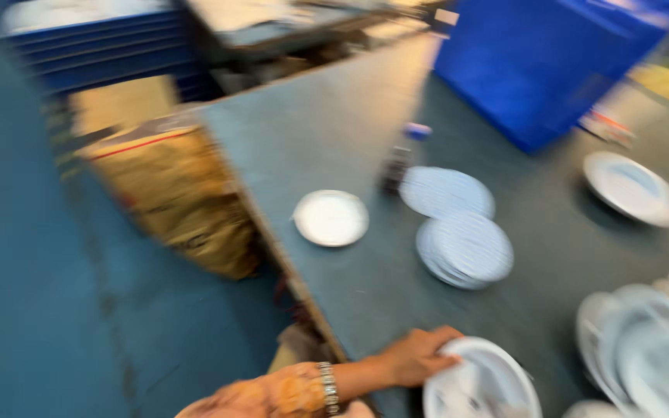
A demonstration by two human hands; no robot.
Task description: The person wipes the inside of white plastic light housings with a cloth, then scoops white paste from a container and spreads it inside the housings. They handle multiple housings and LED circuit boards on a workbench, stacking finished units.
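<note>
My left hand (pixel 416 356) reaches in from the bottom left, a beaded bracelet on its wrist. Its fingers curl over the rim of a white plate (pixel 485 387) at the near edge of the grey table (pixel 327 131). The view is blurred, so the grip is hard to make out in detail. My right hand is out of sight.
A small white plate (pixel 331 218) lies near the table's left edge. Two piles of ribbed plates (pixel 464 249) sit mid-table beside a small dark bottle (pixel 395 166). More plates (pixel 633 188) lie at right, and overlapping plates (pixel 644 352) at lower right. A blue crate (pixel 543 62) stands behind. A cardboard box (pixel 168 193) sits on the floor.
</note>
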